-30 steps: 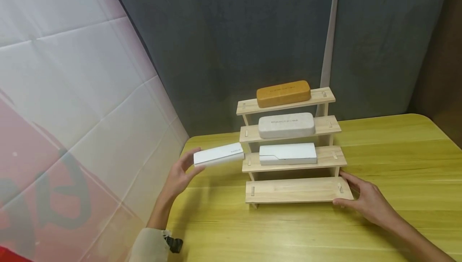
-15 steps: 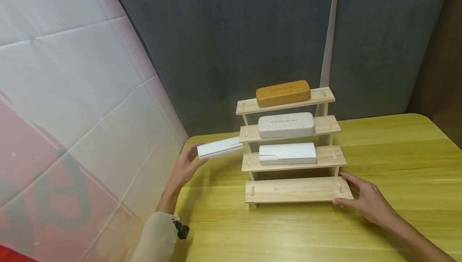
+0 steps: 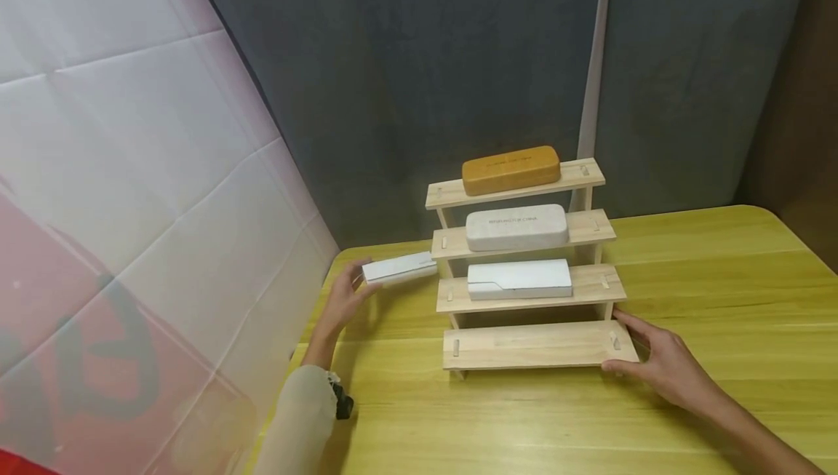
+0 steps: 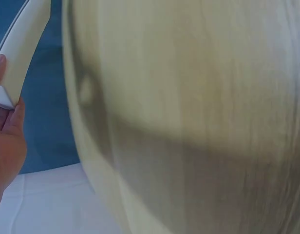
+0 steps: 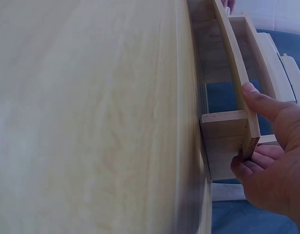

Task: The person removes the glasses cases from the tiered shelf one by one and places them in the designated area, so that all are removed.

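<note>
My left hand (image 3: 345,294) pinches the left end of a slim white glasses case (image 3: 399,268), held over the table left of a stepped wooden stand (image 3: 537,344). In the left wrist view, thumb and fingers lie on either side of that case (image 4: 24,51). My right hand (image 3: 668,366) grips the right end of the stand's lowest step, thumb on the front edge; the right wrist view has the fingers curled at the board's end (image 5: 251,141). On the steps above sit a white case (image 3: 519,279), a pale grey case (image 3: 517,228) and a tan-orange case (image 3: 511,171).
The yellow wood-grain table (image 3: 707,278) carries the stand. Behind it hangs a dark grey curtain (image 3: 419,82), and a white printed cloth wall (image 3: 150,148) rises close to the left arm. The lowest step bears no case.
My left hand has carried the slim white glasses case slightly rightward and farther from me, beside the stand. The right hand keeps its grip, and the stand stays put.
</note>
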{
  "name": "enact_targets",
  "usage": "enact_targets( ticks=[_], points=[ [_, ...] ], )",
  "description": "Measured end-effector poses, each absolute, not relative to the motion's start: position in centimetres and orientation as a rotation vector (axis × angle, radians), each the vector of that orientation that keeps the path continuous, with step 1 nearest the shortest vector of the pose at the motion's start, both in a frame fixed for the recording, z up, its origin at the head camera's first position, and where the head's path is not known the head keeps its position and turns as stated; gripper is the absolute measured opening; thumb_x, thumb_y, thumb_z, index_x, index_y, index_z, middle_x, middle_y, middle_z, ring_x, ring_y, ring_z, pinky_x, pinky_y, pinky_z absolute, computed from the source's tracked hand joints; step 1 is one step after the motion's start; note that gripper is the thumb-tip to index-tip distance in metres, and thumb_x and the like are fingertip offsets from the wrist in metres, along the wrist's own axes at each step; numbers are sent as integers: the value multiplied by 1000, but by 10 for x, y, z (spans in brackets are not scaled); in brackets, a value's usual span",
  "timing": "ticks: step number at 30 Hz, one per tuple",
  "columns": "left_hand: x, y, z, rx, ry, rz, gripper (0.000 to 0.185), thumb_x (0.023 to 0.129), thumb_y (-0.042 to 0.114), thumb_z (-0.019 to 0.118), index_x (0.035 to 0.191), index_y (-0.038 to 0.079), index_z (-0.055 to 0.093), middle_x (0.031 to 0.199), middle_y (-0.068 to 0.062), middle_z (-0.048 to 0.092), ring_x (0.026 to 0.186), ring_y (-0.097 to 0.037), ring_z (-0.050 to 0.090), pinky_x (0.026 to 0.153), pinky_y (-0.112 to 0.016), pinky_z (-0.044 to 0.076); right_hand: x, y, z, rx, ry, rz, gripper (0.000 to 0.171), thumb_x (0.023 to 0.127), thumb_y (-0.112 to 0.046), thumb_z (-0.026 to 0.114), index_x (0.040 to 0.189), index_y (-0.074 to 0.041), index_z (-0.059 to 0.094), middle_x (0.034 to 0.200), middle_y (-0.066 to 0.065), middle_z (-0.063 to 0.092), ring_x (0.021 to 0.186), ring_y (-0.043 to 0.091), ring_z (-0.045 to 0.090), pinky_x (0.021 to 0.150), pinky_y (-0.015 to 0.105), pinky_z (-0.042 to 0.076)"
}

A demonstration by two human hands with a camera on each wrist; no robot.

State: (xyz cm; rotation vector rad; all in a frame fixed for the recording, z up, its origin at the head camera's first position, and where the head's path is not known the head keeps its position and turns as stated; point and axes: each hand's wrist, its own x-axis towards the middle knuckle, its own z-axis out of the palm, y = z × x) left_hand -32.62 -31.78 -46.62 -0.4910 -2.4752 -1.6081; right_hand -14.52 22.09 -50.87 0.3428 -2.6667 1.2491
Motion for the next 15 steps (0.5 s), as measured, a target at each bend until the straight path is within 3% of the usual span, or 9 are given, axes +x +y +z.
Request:
enact_targets(
  ticks=[6, 9, 12, 13, 15],
  points=[
    [-340, -321, -487, -367, -2774, -1248, 52, 98, -8, 69, 144, -17, 46, 138, -38, 56, 131, -49, 54, 118, -57, 42, -145, 221, -509, 353, -2662, 1245, 94, 77, -27, 97, 148, 14, 51, 145, 38, 55, 132, 57, 54, 96, 57, 54],
    [-344, -320, -494, -278, -2863, -1097, 55, 100, -5, 68, 149, -16, 43, 141, -38, 55, 131, -49, 54, 116, -58, 43, -146, 222, -510, 362, -2654, 1262, 93, 78, -26, 97, 148, 15, 51, 145, 38, 54, 131, 57, 54, 96, 30, 57],
    [-344, -317, -495, -233, -2859, -1010, 59, 99, -3, 67, 150, -18, 40, 147, -42, 49, 139, -54, 48, 120, -61, 38, -146, 222, -510, 372, -2645, 1282, 93, 78, -26, 96, 148, 15, 50, 146, 39, 53, 131, 57, 54, 90, 4, 42],
    [-343, -316, -495, -215, -2850, -1003, 62, 98, -3, 67, 150, -19, 39, 148, -43, 47, 140, -55, 45, 121, -61, 36, -146, 222, -510, 373, -2643, 1289, 94, 78, -26, 96, 148, 15, 50, 146, 39, 53, 131, 57, 54, 88, 0, 36],
    [-341, -313, -494, -197, -2835, -958, 65, 95, -1, 69, 149, -20, 39, 147, -44, 47, 139, -57, 45, 120, -62, 35, -146, 222, -510, 372, -2644, 1291, 94, 78, -26, 96, 148, 16, 49, 146, 39, 53, 131, 58, 54, 88, -1, 36]
  ],
)
